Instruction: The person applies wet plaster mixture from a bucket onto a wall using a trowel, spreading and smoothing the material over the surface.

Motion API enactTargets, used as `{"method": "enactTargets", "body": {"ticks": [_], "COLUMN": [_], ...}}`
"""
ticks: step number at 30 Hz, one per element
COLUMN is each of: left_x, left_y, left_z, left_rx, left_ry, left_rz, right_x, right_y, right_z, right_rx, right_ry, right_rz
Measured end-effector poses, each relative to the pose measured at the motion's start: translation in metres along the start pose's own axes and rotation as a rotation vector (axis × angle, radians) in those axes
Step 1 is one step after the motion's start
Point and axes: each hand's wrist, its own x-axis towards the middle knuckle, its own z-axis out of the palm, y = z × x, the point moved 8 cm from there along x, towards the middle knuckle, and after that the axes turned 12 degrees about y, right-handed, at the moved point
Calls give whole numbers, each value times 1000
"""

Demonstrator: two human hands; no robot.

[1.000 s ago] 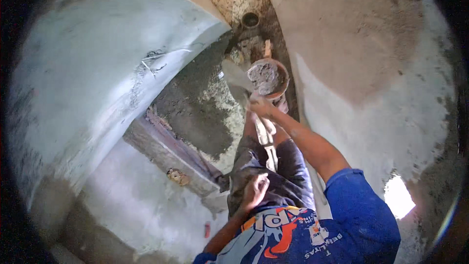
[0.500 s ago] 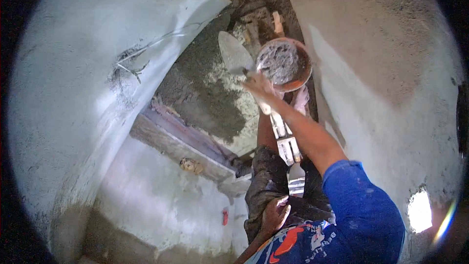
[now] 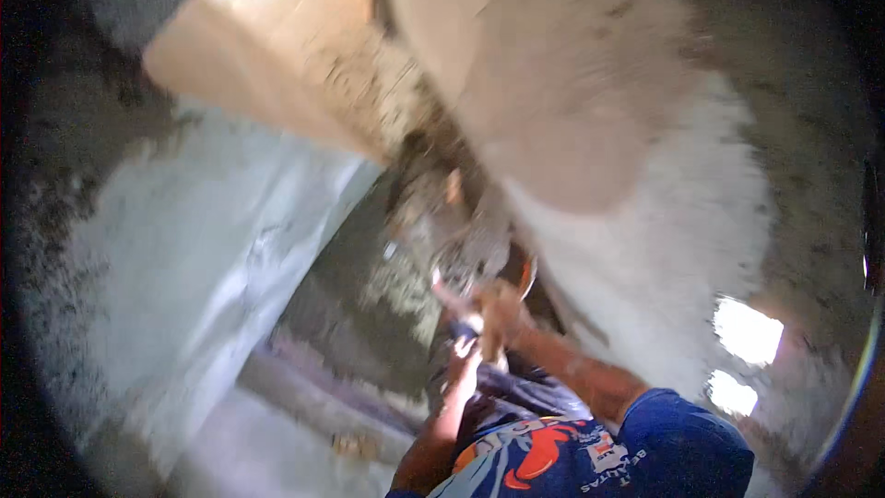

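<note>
My right hand (image 3: 502, 309) is closed at the near side of the orange-rimmed bowl (image 3: 529, 275), smeared by motion. It was gripping a pointed trowel a moment earlier; now the blade is too blurred to pick out from the grey wet mortar (image 3: 479, 247) in and above the bowl. My left hand (image 3: 464, 355) is just below and left of the right one, its fingers curled by a small dark thing I cannot make out. Both hands are close together in front of my lap.
Plastered walls rise at the left (image 3: 212, 221) and right (image 3: 645, 249), the right one with a damp brown patch. Between them runs a narrow rough floor (image 3: 346, 290) with dark mortar. A low ledge (image 3: 313, 401) lies at lower left. Bright openings (image 3: 749, 330) show at right.
The view has swung upward, showing more wall. My left hand has risen from my lap to beside the right. My right hand and the bowl sit lower in the picture; the trowel blade no longer shows distinctly.
</note>
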Motion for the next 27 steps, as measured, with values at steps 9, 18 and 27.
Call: {"method": "enactTargets", "body": {"ticks": [9, 18, 27], "left_x": [-80, -123, -159], "left_y": [84, 154, 148], "left_z": [75, 84, 32], "left_rx": [376, 354, 385], "left_ry": [-49, 88, 216], "left_rz": [524, 672, 1077], "right_x": [-168, -180, -180], "right_y": [-93, -130, -39], "right_z": [-124, -139, -190], "right_rx": [648, 698, -278], "right_ry": [7, -43, 66], "right_rz": [5, -281, -858]}}
